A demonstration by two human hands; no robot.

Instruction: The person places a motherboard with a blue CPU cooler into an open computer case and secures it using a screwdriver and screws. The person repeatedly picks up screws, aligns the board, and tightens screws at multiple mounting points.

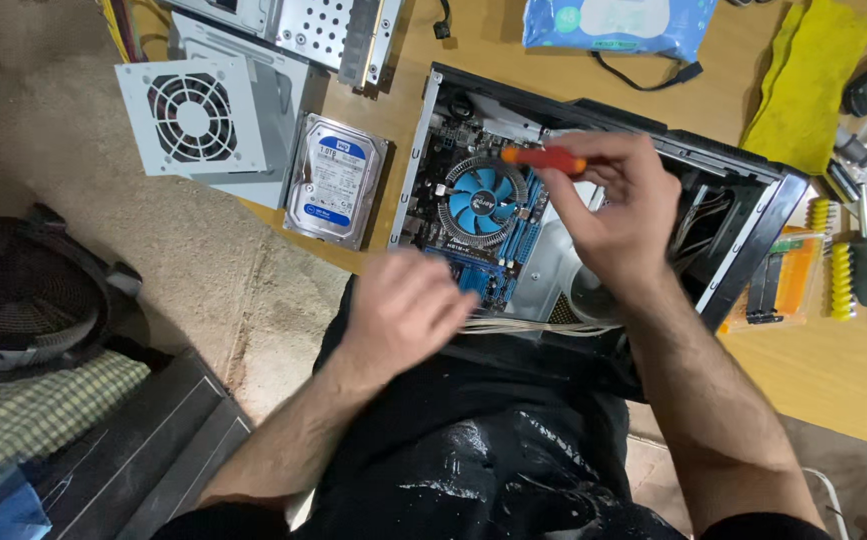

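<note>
An open black computer case (753, 240) lies on the wooden table in front of me. Inside it sits a motherboard with a round cooler with a blue fan (483, 198). My right hand (618, 215) hovers over the case, closed around a screwdriver with an orange-red handle (543, 158) that points left above the fan. My left hand (403, 310) is blurred at the case's near edge, fingers loosely curled, and I cannot see anything in it. Pale cables (528, 326) run along the near edge beside it.
A hard drive (335, 182) and a grey power supply with a fan grille (208, 120) lie left of the case. A metal drive cage (328, 30) is at the back. A yellow cloth (813, 80), a wipes pack (618, 25) and a screwdriver set (838, 265) are on the right.
</note>
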